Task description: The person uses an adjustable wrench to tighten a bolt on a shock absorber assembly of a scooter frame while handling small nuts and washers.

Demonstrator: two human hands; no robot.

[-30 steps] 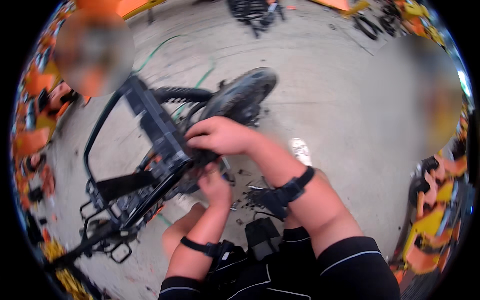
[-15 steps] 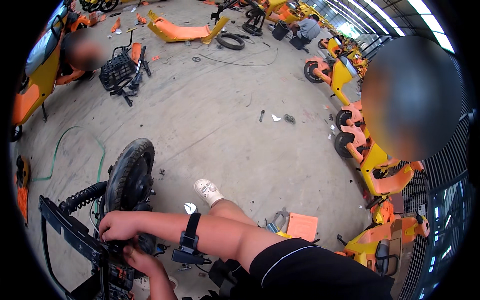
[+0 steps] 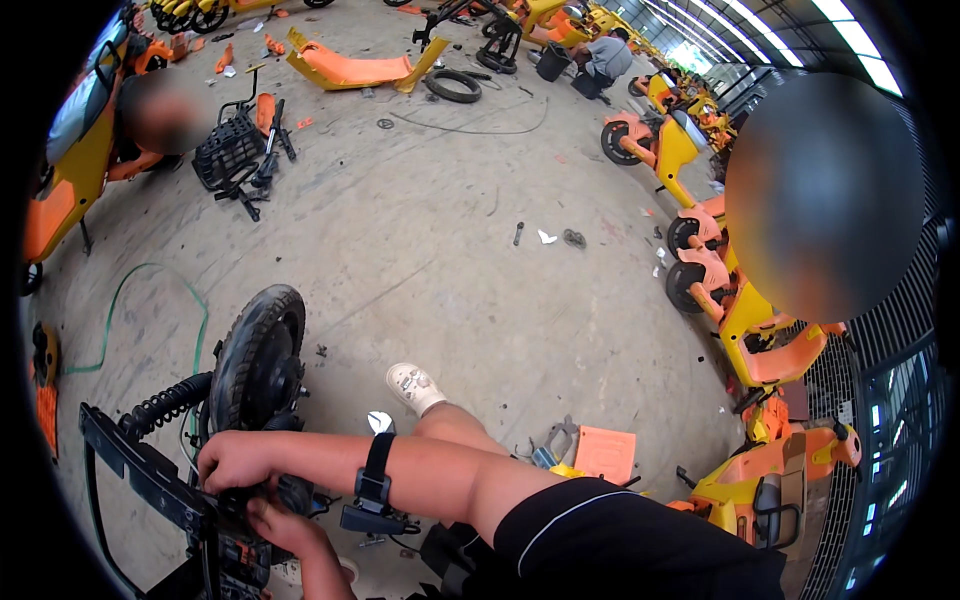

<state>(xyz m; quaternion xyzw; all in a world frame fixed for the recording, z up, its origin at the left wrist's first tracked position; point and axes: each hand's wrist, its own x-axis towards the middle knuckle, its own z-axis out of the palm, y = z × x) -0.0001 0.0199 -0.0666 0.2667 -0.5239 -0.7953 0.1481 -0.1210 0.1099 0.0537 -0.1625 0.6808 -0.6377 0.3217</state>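
A stripped black scooter frame stands at the lower left, with its rear wheel and a coil shock absorber beside it. My right hand reaches across from the right, its fingers bent down into the frame just behind the wheel. Just below it is my left hand, thumb and fingers closed together against dark parts under the frame. Whatever the fingers of both hands hold is hidden by the hands and the dark parts. A strap with a small black device circles my right forearm.
An orange plate and pliers lie on the floor to the right. Yellow-orange scooters line the right side. A green hose curls at the left. Farther off are a loose tire, a black basket and a crouching person.
The view has shifted slightly, so the wheel and frame appear a little lower. Both hands keep their places at the frame with hardly any visible movement.
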